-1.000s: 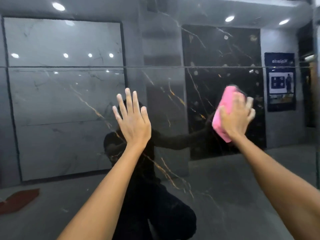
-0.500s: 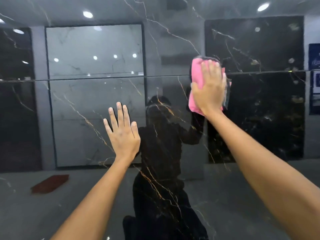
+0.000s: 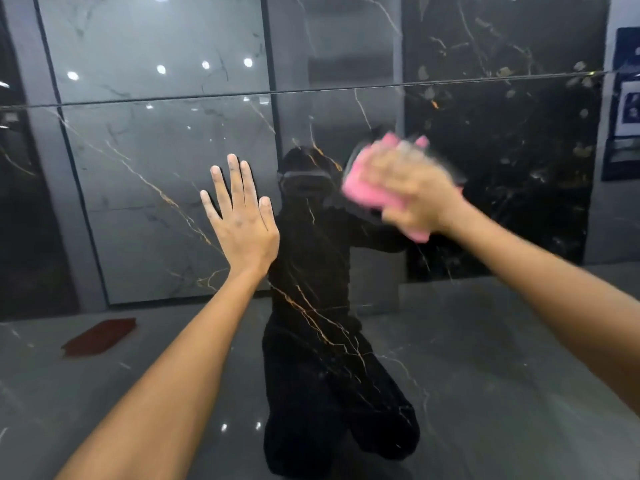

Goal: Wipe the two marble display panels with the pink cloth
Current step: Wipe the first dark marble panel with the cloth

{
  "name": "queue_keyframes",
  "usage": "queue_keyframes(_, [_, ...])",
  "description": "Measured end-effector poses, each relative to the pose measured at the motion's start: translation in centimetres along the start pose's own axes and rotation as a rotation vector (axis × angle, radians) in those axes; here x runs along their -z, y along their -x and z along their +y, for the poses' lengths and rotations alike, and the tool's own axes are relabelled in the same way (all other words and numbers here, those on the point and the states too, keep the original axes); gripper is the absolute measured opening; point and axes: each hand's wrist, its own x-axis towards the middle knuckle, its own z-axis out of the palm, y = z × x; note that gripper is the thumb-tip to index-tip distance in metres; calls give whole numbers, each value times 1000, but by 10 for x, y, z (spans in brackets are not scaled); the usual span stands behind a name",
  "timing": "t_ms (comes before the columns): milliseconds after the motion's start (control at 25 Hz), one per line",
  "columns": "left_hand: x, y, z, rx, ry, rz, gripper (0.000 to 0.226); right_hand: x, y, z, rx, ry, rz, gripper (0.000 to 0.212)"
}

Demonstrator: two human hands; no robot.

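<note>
Left hand [image 3: 244, 223] flat, fingers straight, on glossy veined marble panel [image 3: 485, 341]; right hand [image 3: 414, 195] grip presses soft pink cloth [image 3: 367, 192].

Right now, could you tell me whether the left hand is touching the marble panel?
Touching: the head view shows the left hand flat on the marble panel, straight fingers pressed to it.

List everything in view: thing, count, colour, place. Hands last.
marble panel: 1 fills the view, glossy dark with gold veins, straight ahead; a seam crosses it high up
pink cloth: 1, pink, right of centre, against the panel, blurred
reflections in the panel: a dark figure at centre; a pale grey slab at left; a black slab at right; a reddish piece low left; a blue poster at far right; ceiling lights
left hand: 1, flat on the panel, fingers straight
right hand: 1, presses the cloth to the panel, blurred
</note>
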Motion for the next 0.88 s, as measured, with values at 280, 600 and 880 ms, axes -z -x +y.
queue_keyframes(280, [3,-2,1,8,13,-24,60,-40,53,-163,90,-181,-60,72])
queue_keyframes(600, [-11,150,-56,-21,40,-54,55,-14,-12,-60,-539,-40,145,67])
queue_keyframes(880, [-23,161,-66,-29,38,-41,57,-39,130,-213,412,-70,-330,72])
